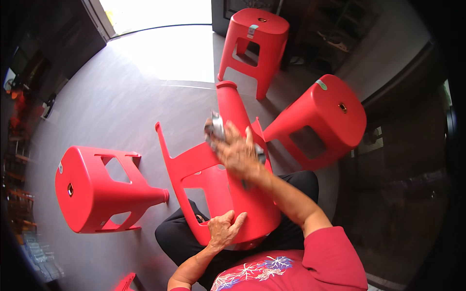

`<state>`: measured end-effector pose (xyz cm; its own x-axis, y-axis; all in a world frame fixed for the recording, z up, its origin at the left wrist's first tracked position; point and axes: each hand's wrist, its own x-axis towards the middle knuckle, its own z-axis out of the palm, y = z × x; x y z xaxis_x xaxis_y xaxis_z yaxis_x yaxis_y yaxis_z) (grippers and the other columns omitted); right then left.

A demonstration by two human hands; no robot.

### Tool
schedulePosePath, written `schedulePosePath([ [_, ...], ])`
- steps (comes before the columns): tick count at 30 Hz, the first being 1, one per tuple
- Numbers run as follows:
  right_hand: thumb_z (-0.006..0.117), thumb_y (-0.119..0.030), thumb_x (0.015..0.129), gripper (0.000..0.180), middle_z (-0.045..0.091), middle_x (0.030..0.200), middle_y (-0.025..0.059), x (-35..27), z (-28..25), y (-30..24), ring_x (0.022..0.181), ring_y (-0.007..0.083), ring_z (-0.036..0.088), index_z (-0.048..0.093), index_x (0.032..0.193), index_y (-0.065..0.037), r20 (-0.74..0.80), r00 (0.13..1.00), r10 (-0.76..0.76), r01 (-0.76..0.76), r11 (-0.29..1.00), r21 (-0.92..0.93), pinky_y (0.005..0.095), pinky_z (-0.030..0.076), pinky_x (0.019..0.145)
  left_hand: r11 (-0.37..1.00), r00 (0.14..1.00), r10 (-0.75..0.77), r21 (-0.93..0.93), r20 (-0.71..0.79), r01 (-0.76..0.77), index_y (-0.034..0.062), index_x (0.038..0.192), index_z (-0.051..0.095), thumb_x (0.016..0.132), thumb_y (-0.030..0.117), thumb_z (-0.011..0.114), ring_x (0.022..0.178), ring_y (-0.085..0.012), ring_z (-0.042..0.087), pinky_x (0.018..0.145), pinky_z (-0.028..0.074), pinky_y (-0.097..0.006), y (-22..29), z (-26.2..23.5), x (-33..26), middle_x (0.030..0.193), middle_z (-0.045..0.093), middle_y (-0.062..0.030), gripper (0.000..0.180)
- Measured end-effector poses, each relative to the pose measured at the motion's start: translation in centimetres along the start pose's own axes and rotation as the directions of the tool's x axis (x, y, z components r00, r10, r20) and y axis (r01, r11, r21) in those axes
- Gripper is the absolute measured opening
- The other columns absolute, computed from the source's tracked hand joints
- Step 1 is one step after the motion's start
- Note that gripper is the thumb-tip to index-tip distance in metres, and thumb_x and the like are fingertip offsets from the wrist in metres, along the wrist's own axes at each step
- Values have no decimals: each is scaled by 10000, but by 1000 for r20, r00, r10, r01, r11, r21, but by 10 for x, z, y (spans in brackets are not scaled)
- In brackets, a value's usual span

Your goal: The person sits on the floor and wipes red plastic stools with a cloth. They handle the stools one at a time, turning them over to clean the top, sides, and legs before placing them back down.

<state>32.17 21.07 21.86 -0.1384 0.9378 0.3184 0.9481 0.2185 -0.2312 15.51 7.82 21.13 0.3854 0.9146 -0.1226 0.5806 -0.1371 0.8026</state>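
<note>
A red plastic stool [208, 160] lies tipped across my lap, its legs pointing away from me. My left hand [225, 230] grips the stool's lower side near the seat end, thumb outside. Farther up, my right hand [238, 153] presses a crumpled grey and white cloth [217, 127] against one of the legs. Part of the cloth also shows at the far side of that hand. The right hand is slightly smeared by motion, and its palm is hidden.
Another red stool [97, 189] lies on its side at the left. Two more, an upright stool [259, 46] and a tilted stool [315, 121], are at the far right. Part of a red object [127, 282] shows at the lower left. Grey floor [111, 106] extends to a bright doorway [155, 12].
</note>
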Motion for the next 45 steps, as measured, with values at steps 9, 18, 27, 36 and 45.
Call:
schedulePosePath([
  [9,517,-288,920,517,365,1407,241,-39,-7,9,1356,352,292,423,1402,-127,-27,989,143,-132,960,246,517,235,1084,995,1000,-28,-91,9,29,41,556,372,819,372,711,396,-196,302,418,267,-369,0,2,0,448,336,-95,542],
  [18,363,-210,991,420,551,1221,249,-70,148,162,976,421,578,416,1371,-41,-23,786,618,-529,691,493,440,478,850,854,986,-165,-504,-31,128,12,568,440,808,275,740,457,-79,306,418,284,-313,-16,17,-5,466,346,-82,466],
  [27,391,-236,1003,351,647,1104,87,-14,84,110,989,144,607,567,1245,-51,203,799,567,-497,429,755,272,479,878,851,978,-207,-487,33,196,0,868,689,862,245,682,581,-40,504,555,447,-250,-31,12,-5,601,591,-29,245],
  [36,576,-210,896,252,525,1305,81,-23,4,-13,1278,283,451,664,1127,-163,-149,954,-261,297,894,336,490,388,1027,549,961,-272,-812,49,197,10,936,685,954,247,572,705,-20,506,636,428,-207,-50,1,-6,800,610,54,263],
  [45,602,-209,808,223,554,1246,53,-171,-82,-77,1272,244,463,686,1013,-186,-23,919,-393,389,898,207,535,333,1044,283,944,-327,-958,-47,51,37,1168,551,975,442,418,986,-190,616,864,490,-311,-87,2,-11,1100,635,-90,468],
])
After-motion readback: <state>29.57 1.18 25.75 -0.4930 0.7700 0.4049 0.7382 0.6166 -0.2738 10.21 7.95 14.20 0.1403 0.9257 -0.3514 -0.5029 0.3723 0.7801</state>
